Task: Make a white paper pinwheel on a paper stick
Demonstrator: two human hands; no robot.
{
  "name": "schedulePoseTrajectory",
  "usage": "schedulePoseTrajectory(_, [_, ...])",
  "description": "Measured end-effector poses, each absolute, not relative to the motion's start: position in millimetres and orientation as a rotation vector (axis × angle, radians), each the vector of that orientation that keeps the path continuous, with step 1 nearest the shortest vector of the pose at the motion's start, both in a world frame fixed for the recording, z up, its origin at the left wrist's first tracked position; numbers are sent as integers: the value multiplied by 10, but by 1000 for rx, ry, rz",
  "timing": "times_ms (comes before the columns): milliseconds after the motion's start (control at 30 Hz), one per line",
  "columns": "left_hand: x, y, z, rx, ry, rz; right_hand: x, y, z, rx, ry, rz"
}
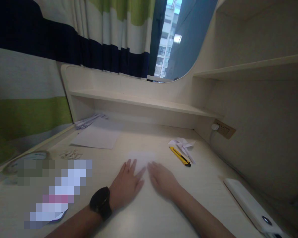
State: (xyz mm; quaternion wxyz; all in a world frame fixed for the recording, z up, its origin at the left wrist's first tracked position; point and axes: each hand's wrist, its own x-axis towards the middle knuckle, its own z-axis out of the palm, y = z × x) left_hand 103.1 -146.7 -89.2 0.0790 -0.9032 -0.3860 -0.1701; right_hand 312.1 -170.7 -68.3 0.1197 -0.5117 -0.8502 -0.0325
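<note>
On a pale desk (141, 137), the spread left hand (126, 185) and the right hand (163, 179), its grip indiscernible, are touching white paper (142, 156) at six o'clock; probably light, creasable, best edge-held.

The room is a bit dim and looks hazy. Daylight shows in the window (161, 49), and a white spot shines on its glass. The desk (144, 205) is pale, with a soft shiny patch near the bottom. Under the shelf (139, 100) it is darker, and the right wall (263, 109) is gray. The left hand (125, 186) and right hand (161, 178) look blurry, and the white paper (141, 155) fades into the desk. Straight lines lean and stretch near the sides. Big squares (62, 188) hide part of the left.
</note>
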Motion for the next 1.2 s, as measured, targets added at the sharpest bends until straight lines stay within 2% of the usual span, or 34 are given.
schedulePoseTrajectory(400, [887, -1457, -721, -2926, -989, -396, 3271, -1636, -656, -1525, -2469, 59])
schedulePoseTrajectory(833, [912, -1495, -713, -2911, -890, -514, 3348, -1579, -536, -1807, -2425, -152])
schedulePoseTrajectory(1067, [986, -1538, -705, -2896, -855, -508, 3349, -1568, -543, -1790, -2417, -209])
schedulePoseTrajectory(1200, [981, -1531, -719, -2868, -868, -492, 3337, -1602, -568, -1613, -2428, -249])
